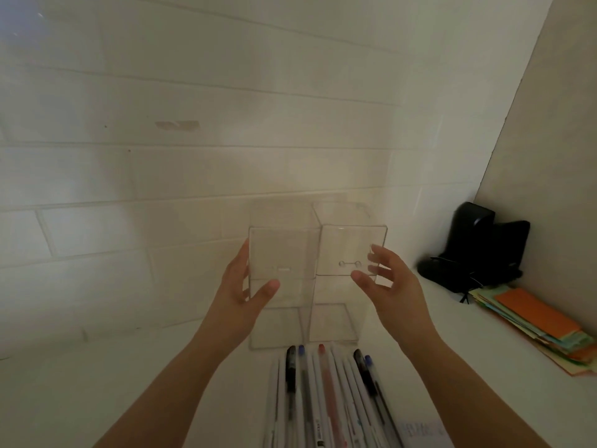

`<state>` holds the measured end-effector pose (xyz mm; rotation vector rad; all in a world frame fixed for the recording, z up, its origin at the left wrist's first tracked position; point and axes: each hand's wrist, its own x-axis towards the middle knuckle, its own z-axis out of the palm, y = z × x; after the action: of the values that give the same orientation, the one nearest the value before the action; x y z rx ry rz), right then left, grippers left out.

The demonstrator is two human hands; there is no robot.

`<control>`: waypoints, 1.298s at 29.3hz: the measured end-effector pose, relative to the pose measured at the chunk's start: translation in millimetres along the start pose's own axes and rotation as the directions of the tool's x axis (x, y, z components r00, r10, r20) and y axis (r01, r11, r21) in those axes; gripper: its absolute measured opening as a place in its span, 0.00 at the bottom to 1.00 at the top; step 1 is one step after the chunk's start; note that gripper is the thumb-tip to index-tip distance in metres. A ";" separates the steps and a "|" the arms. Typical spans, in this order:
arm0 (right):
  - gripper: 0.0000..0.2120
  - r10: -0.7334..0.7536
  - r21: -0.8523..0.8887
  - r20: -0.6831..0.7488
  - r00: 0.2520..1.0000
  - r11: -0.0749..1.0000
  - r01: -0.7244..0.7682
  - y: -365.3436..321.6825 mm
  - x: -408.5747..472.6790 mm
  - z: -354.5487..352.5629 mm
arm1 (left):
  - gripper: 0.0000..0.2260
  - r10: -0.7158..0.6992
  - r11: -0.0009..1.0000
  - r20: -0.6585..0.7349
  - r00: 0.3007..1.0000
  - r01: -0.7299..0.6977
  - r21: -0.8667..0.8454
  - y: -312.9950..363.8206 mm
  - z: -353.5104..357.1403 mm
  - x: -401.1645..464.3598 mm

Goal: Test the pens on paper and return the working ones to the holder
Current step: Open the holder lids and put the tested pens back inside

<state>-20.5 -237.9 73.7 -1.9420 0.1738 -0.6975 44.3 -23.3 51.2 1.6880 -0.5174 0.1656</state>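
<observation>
A clear acrylic pen holder (352,244) with several compartments stands on the white desk against the wall, with nothing in it. My left hand (242,286) lies along its left side, fingers straight and thumb across the front face. My right hand (384,279) is at its right front corner with fingers spread, the fingertips at the wall; whether they touch is unclear. Several pens (326,399) with black, blue and red caps lie side by side just in front of the holder. A sheet of paper (423,430) with writing shows at the bottom edge.
A black device (478,250) with a cable sits in the right corner. A stack of coloured paper (536,321), orange on top, lies along the right wall. The white desk (97,383) stretches to the left. A tiled wall rises right behind the holder.
</observation>
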 end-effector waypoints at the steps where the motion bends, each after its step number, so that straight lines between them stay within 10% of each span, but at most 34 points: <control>1: 0.25 0.003 0.006 -0.012 1.000 1.000 -0.003 -0.2 -0.2 -1.9 | 0.30 0.006 1.000 -0.017 1.000 -0.007 -0.013 0.1 -1.0 0.2; 26: 0.06 -0.123 0.170 -0.238 0.964 0.971 0.166 -57.4 58.6 -15.1 | 0.11 0.041 0.982 -0.323 0.946 -0.098 -0.164 84.9 7.6 44.8; 38: 0.21 -0.006 0.336 0.086 0.996 0.941 -0.024 -61.3 73.4 -11.2 | 0.13 0.134 0.989 -0.114 0.984 -0.140 -0.047 68.1 1.1 56.4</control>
<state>22.7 -248.1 159.1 -1.6366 0.0074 -0.5932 65.2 -44.7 134.4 1.5810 -0.5501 0.3398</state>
